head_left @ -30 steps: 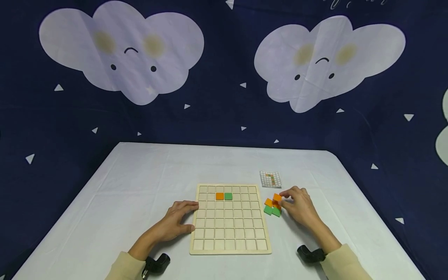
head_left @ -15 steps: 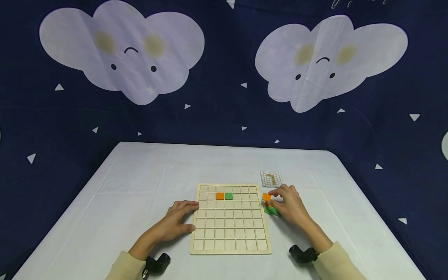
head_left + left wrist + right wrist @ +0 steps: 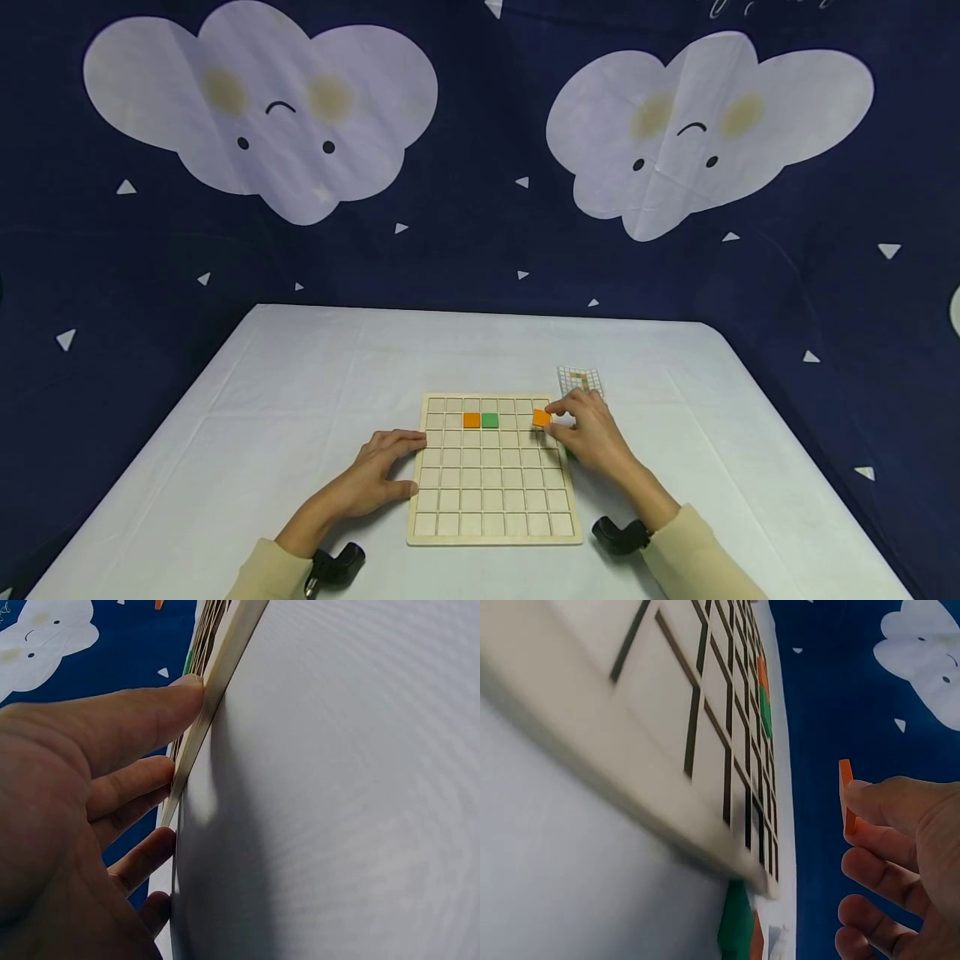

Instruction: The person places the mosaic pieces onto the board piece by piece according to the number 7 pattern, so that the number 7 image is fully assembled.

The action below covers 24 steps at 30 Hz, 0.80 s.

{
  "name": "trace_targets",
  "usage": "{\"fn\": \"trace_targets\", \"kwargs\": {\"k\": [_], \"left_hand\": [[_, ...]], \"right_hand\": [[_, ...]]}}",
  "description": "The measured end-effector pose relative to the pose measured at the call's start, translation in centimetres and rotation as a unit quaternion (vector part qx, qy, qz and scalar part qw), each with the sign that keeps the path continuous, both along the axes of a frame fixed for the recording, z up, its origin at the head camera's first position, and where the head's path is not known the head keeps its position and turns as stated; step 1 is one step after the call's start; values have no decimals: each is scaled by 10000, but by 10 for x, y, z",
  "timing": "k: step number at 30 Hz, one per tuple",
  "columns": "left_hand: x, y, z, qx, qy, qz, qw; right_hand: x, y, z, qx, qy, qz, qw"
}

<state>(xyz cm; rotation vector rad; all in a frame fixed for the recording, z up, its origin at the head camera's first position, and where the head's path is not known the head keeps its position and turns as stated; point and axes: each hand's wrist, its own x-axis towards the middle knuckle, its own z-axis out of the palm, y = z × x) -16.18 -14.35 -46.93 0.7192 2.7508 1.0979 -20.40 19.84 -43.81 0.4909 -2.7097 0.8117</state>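
**Orange tile held above the board's right edge**

The right hand pinched an orange tile between thumb and forefinger. In the right wrist view the tile stood clear of the board surface, its thin edge toward the camera, with the thumb over one face. From the head view it hung over the right-hand columns of the wooden grid board, in the far rows.

The left hand lay flat on the white tablecloth with straight fingers pressed to the board's left edge; the left wrist view showed the thumb tip against that edge. It gripped nothing.

Two tiles sat in cells in the second row from the far edge: a placed orange tile and, touching it on its right, a green tile. Empty cells separated these from the held tile.

Just beyond the right hand, off the board's far right corner, lay a small pattern card, its near part covered by the fingers.

The loose tiles beside the board's right edge were hidden behind the right hand in the head view. The right wrist view caught a green one and an orange sliver beside it, cut off by the frame's bottom edge. The board's near rim was blurred in that view. Dark wrist mounts showed at both sleeves.
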Motion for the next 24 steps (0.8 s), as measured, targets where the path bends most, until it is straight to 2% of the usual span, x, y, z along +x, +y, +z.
{"fn": "trace_targets", "kwargs": {"k": [7, 24], "left_hand": [[1, 0, 0, 2, 7, 14, 10000], [1, 1, 2, 19, -8, -32, 10000]], "right_hand": [[-5, -14, -1, 46, 30, 174, 9998], [-22, -34, -4, 423, -315, 377, 9979]]}}
